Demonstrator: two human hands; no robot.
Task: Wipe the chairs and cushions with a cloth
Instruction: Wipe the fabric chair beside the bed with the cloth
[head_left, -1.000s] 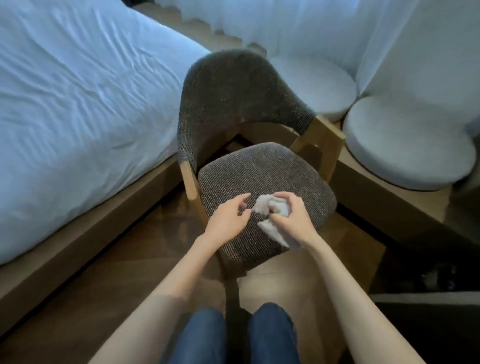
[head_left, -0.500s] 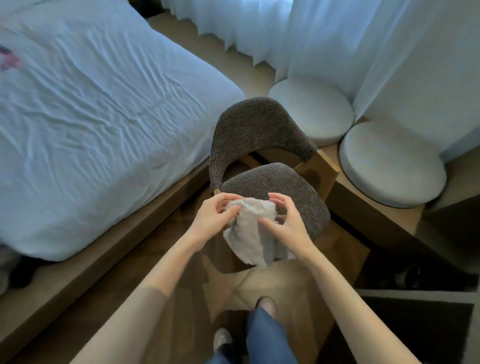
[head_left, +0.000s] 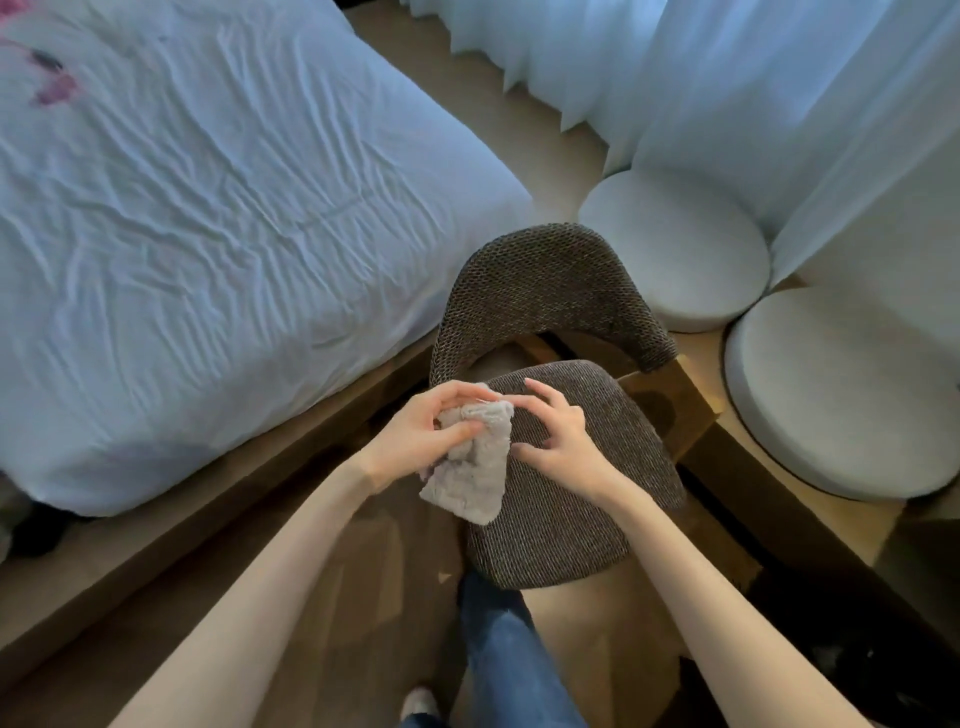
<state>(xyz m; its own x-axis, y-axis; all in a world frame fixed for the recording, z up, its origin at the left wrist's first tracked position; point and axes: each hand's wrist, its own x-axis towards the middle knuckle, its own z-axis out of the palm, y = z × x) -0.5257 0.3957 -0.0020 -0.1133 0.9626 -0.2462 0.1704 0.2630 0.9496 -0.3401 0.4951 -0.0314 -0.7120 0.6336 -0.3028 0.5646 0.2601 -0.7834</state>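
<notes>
On the head view I see the left hand gripping the cloth, its fingers curled round the bunched top, so the cloth hangs lengthwise down over the left edge of the chair seat. The right hand hovers just beside it, loosely spread, holding nothing. I judge the seat, directly beneath, is nearer the left hand; the round cushions lie well apart.

Wood floor bears woven chair; low wooden ledge beside it bears round cushions
</notes>
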